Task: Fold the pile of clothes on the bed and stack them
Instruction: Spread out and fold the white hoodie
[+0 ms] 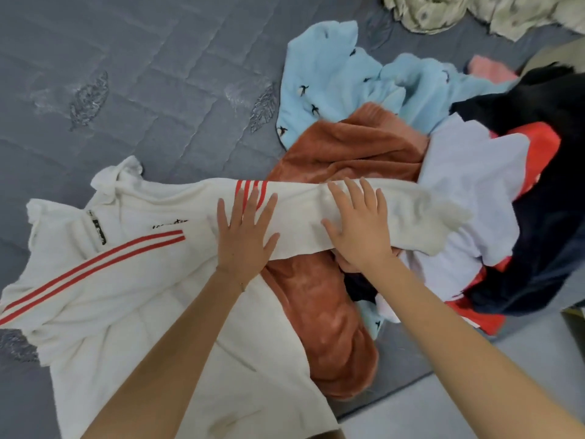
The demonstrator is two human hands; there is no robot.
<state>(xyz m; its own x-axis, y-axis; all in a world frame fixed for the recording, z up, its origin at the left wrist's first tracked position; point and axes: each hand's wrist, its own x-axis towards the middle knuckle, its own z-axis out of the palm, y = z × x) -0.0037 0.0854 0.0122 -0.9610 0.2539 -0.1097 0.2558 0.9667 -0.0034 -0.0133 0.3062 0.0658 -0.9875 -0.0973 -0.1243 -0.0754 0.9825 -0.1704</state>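
Step in hand: 1st garment, a white sweater (126, 280) w/ red stripes, spread on the grey bed (126, 74). Its body lies below & to the left of the left hand (245, 239). Its sleeve (304, 198) runs out under both hands toward the unfolded pile (474, 172), which sits just beyond the right hand (359, 229). Both hands lie flat on the sleeve, fingers straight & spread, palms down, gripping nothing; looks like smoothing/pressing. The sleeve lies across a rust-brown fleece (332, 327) that shows above & below the right hand, so the sweater isn't clear of the pile yet.

Progress, as I judge it: barely begun, no folded stack in sight.

Next move prob. calls for pinching the sleeve near the cuff, past the right hand, & bringing it back over the chest, w/ the left hand holding the shoulder line down. Getting the body off the rust fleece first would give a flat fold.

Writing: a short dark script line (169, 224) on the chest, left of the left hand, too blurred to read. The zip (98, 231) at the collar shows no legible brand
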